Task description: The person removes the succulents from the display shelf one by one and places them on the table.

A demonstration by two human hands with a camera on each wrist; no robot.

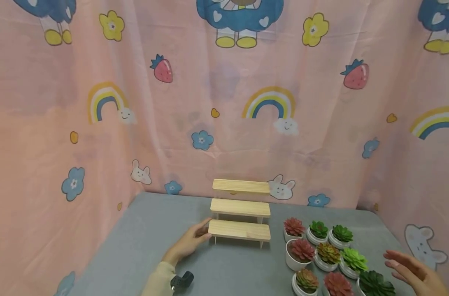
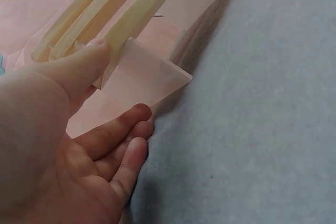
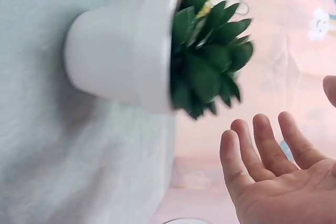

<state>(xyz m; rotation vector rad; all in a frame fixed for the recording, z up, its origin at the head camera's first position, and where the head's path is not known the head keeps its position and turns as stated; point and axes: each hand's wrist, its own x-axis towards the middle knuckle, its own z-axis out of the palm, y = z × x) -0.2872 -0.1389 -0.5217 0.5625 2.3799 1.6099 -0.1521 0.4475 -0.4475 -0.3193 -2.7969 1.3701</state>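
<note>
In the head view a three-tier display stand (image 1: 240, 229), with pale wooden boards, stands at mid-table. My left hand (image 1: 187, 244) is at the left end of its lowest board and holds it, the thumb on the board's end. In the left wrist view the other fingers (image 2: 128, 163) are beside the clear side support (image 2: 152, 72); the index finger is mostly hidden. My right hand (image 1: 417, 271) is in the air at the right, fingers apart and holding nothing. Nearest to it is a dark green succulent (image 3: 207, 59) in a white pot (image 3: 118, 48).
Several potted succulents (image 1: 328, 253), red, green and brownish, are grouped at the right of the grey table (image 1: 135, 246). A pink patterned curtain (image 1: 231, 156) hangs behind and along both sides. A black band (image 1: 182, 280) is around the left wrist.
</note>
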